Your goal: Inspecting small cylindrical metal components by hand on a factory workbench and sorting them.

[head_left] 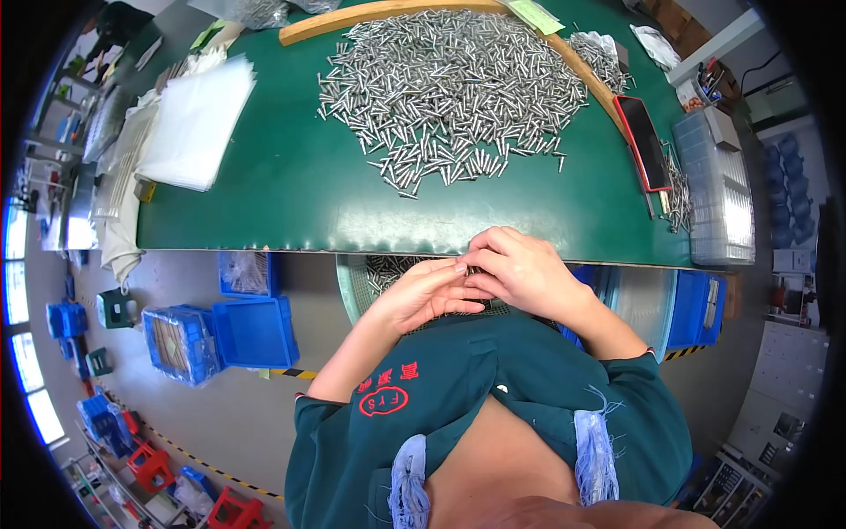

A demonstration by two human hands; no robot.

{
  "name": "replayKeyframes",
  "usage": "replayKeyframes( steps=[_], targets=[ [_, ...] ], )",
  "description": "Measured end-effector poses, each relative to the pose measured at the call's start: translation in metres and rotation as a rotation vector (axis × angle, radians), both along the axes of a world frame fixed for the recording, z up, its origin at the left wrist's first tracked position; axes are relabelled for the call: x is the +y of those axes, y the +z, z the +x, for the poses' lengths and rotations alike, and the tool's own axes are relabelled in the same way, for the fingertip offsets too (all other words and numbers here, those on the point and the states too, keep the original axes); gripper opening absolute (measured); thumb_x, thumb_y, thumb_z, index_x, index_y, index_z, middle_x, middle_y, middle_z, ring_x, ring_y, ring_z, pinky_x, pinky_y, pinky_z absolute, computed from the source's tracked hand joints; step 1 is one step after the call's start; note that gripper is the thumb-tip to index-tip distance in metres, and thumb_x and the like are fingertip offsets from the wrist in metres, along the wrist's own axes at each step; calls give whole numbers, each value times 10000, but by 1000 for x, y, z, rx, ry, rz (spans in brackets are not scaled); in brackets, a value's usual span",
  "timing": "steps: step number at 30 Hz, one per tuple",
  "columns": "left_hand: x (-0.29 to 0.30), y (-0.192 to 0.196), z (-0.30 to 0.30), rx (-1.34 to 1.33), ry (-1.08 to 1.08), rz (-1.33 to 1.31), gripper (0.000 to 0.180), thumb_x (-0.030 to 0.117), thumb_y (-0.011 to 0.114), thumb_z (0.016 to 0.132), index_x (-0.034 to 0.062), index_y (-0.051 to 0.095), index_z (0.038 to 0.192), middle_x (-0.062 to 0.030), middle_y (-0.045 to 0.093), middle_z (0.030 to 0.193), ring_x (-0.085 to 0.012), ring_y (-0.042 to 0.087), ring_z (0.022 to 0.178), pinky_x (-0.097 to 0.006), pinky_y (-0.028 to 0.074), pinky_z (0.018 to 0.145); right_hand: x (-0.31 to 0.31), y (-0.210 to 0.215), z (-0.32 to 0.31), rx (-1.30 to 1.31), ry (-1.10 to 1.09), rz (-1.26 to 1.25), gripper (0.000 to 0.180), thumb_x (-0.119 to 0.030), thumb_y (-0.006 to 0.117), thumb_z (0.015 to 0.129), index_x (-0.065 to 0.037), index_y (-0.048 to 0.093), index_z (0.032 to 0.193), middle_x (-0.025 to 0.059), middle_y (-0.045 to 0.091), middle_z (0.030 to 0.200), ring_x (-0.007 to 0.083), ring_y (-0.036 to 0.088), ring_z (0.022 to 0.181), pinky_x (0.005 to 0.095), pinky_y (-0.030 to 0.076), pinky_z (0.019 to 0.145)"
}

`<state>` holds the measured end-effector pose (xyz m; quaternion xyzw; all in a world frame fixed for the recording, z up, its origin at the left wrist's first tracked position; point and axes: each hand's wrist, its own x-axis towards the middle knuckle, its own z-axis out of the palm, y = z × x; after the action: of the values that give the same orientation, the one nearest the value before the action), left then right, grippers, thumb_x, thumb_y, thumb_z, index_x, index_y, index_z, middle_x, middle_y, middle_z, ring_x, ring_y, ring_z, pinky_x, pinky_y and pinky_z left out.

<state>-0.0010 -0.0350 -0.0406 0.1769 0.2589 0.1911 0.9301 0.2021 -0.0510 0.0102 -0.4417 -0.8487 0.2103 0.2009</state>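
Observation:
Both hands meet at the table's front edge, above a green basket (pixel 350 286) that holds small metal pins. My left hand (pixel 427 293) has its palm turned up and inward, thumb and forefinger brought together, the other fingers loosely curled. My right hand (pixel 529 275) bends over the left fingertips, its own fingers closed in a pinch. Whatever lies between the fingers is hidden or too small to name. Beyond them, a wide heap of shiny metal pins (pixel 458 79) covers the middle of the green table (pixel 291 207).
Curved wooden strips (pixel 352 18) border the heap. A red-edged phone (pixel 641 144) and a clear plastic case (pixel 716 189) lie at right. White plastic sheets (pixel 198 123) are stacked at left. Blue bins (pixel 256 331) stand on the floor below.

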Motion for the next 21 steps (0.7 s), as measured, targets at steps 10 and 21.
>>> replayKeyframes(
  steps=[10, 21],
  targets=[
    [-4, 11, 5, 256, 6, 269, 307, 201, 530, 981, -36, 588, 1167, -100, 664, 1004, -173, 684, 886, -252, 571, 723, 2, 11, 3, 248, -90, -332, 339, -178, 695, 831, -83, 626, 1149, 66, 591, 1012, 203, 635, 846, 318, 527, 722],
    [8, 35, -1, 517, -6, 584, 239, 138, 559, 959, -42, 631, 1099, -97, 692, 936, -141, 687, 817, -220, 554, 681, 8, 3, 3, 501, -87, -426, 261, -161, 693, 856, -74, 669, 1101, 45, 608, 999, 150, 623, 812, 268, 500, 695]
  ],
)
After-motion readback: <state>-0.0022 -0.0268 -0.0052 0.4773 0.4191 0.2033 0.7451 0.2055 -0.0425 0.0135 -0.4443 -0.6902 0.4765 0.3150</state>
